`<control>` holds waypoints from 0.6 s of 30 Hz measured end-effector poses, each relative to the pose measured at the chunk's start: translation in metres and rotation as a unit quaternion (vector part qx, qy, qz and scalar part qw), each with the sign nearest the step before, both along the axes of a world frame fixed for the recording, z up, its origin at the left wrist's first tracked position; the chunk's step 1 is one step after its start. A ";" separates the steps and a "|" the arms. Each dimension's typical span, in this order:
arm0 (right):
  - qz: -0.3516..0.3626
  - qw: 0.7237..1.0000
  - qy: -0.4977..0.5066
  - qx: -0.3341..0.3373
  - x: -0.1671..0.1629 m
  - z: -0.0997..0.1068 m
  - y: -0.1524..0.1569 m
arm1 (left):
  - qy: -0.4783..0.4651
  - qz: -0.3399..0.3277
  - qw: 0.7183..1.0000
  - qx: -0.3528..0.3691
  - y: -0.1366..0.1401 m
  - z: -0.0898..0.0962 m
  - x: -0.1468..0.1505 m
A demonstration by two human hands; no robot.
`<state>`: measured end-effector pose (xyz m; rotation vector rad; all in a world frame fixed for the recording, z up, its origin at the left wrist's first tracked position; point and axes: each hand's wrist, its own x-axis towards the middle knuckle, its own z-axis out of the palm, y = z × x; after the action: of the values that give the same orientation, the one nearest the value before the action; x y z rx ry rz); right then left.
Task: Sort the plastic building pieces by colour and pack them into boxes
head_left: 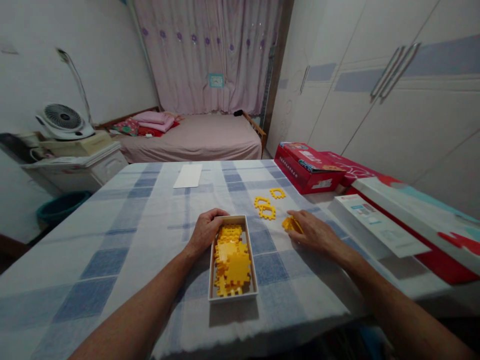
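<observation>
A narrow white box [254, 280] without a lid stands on the table, filled with yellow interlocking plastic pieces [237, 269]. My left hand [205, 231] grips the box at its far left corner, fingers over the rim. Over to the right, my right hand [309, 231] is closed on several yellow interlocking pieces [291, 224], low at the tablecloth; whether they touch the cloth I cannot tell. Between the box and that hand, a bit farther off, lie loose yellow frame-shaped pieces [267, 212], two overlapping and one frame piece [277, 193] apart.
A white rectangular card or lid [188, 176] lies at the table's far left. Red boxes [305, 170] line the right side, with a long white-and-red box [420, 220] and a printed sheet [378, 225] nearer. The checked tablecloth [157, 220] covers the table; a bed [210, 135] stands beyond.
</observation>
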<state>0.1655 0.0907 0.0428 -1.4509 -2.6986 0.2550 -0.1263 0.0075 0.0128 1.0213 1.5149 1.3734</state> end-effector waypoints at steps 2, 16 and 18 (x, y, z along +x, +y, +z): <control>0.000 1.000 0.019 -0.002 -0.004 0.004 0.002 | 0.008 -0.002 1.000 0.003 0.000 -0.001 -0.001; 0.079 0.994 0.065 0.035 -0.083 -0.014 0.054 | 0.025 0.005 1.000 0.001 -0.001 0.007 0.000; 0.088 0.993 0.069 0.033 -0.084 -0.019 0.056 | 0.024 0.003 1.000 -0.001 -0.001 0.005 0.000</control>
<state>0.0816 0.1462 0.0239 -1.1352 -2.6956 0.2618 -0.1263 0.0068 0.0182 1.0575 1.5548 1.3602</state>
